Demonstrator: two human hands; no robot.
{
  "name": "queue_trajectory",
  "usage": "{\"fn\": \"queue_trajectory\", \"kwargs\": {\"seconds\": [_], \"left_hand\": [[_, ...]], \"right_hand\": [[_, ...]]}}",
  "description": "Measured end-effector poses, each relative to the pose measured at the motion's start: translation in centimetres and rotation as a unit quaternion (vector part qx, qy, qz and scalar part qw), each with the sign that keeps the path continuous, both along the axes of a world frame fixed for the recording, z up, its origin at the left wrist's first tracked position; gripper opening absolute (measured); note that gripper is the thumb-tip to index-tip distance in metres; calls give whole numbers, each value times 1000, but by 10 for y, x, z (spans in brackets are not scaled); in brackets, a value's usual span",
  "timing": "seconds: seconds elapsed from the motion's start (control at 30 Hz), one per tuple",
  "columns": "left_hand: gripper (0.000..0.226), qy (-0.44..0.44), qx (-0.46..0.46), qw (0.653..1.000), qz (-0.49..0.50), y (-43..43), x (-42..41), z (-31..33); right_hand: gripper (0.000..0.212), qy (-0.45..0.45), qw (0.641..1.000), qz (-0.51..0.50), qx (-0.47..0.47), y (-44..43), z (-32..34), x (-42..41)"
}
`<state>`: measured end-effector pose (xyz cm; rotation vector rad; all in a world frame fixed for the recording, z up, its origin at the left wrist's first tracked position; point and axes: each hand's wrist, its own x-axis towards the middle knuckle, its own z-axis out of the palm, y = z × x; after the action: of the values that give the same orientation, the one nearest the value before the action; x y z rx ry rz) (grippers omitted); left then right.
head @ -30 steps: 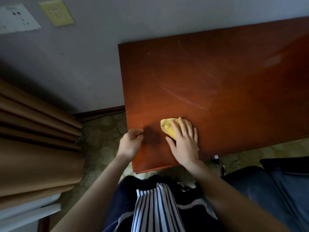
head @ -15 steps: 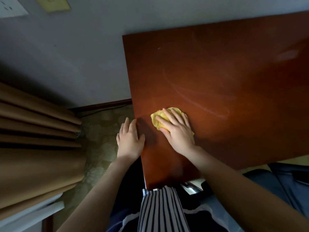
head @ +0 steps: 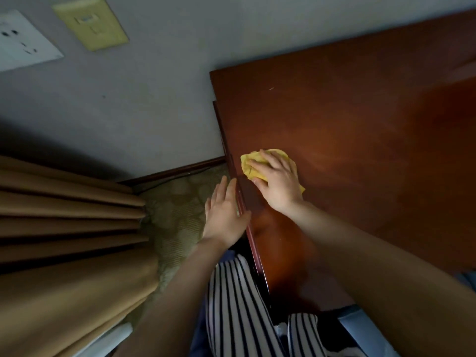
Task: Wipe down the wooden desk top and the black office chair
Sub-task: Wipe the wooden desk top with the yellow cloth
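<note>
Right hand (head: 279, 186) presses a yellow cloth (head: 257, 163) flat on the wooden desk (head: 360, 140) near its left edge, mid-frame, fingers spread over it. Left hand (head: 224, 215) rests against the desk's left edge, fingers straight and together, thumb on top. Tan curtain (head: 64, 228) lower left.

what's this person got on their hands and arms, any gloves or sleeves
No gloves: the left hand and right hand are bare, and no ring, watch or bracelet shows in the dim light. The forearms are bare too, with no sleeve in view. The only clothing near them is a black-and-white striped garment.
</note>
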<state>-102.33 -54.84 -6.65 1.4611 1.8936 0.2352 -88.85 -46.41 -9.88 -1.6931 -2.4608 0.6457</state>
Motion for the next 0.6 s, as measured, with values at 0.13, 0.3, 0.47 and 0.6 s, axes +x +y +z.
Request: {"fn": "queue_trajectory", "kwargs": {"seconds": [0.13, 0.3, 0.47, 0.6], "left_hand": [[113, 61, -72, 994, -61, -3, 19, 1], [138, 163, -141, 973, -87, -24, 59, -1], [146, 247, -143, 951, -121, -31, 98, -1], [147, 288, -156, 936, -130, -23, 126, 0]], "right_hand": [[42, 31, 998, 57, 15, -25, 2, 21], [40, 58, 994, 92, 27, -68, 2, 64], [36, 110, 992, 27, 55, -106, -2, 132], [36, 112, 989, -53, 80, -118, -8, 189]]}}
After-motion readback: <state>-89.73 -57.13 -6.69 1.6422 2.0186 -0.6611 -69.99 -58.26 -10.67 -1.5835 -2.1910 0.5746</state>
